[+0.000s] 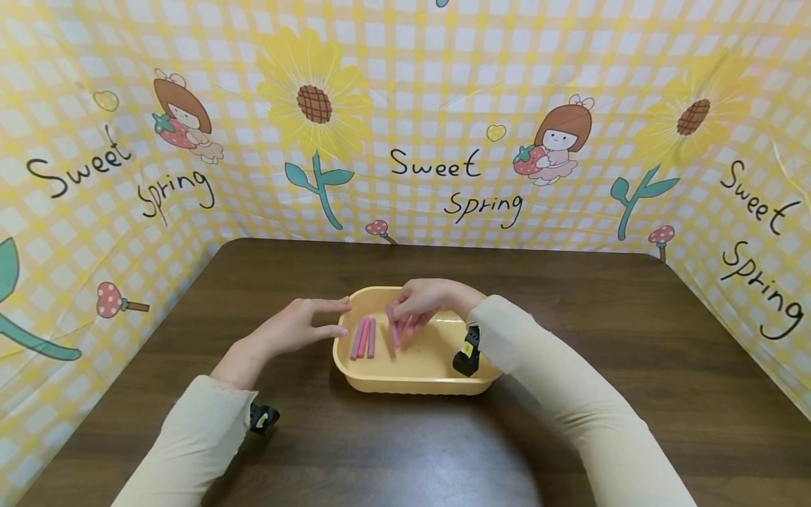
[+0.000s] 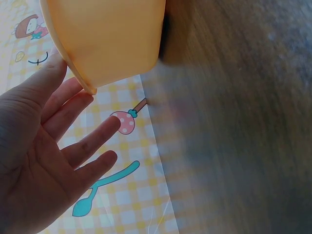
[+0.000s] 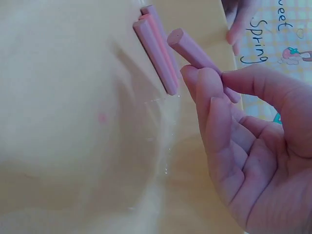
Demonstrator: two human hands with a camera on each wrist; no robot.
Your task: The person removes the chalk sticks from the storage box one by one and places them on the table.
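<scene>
A pale yellow tray (image 1: 412,386) with rounded corners stands on the table. Inside it, at the left end, lie two purple sticks and a pink stick (image 1: 364,338) side by side. My right hand (image 1: 423,301) is over the tray and pinches another purple stick (image 3: 195,51) between thumb and fingertips, just right of the row. In the right wrist view this stick is tilted, its faceted end pointing towards the row. My left hand (image 1: 288,326) touches the tray's left rim with thumb and fingertips, the fingers mostly straight and spread in the left wrist view.
The dark wooden table (image 1: 291,451) surrounds the tray. A yellow checked cloth (image 1: 418,91) with printed flowers and words hangs behind and at both sides. A black wrist camera (image 1: 469,350) sits at my right cuff, above the tray's right part.
</scene>
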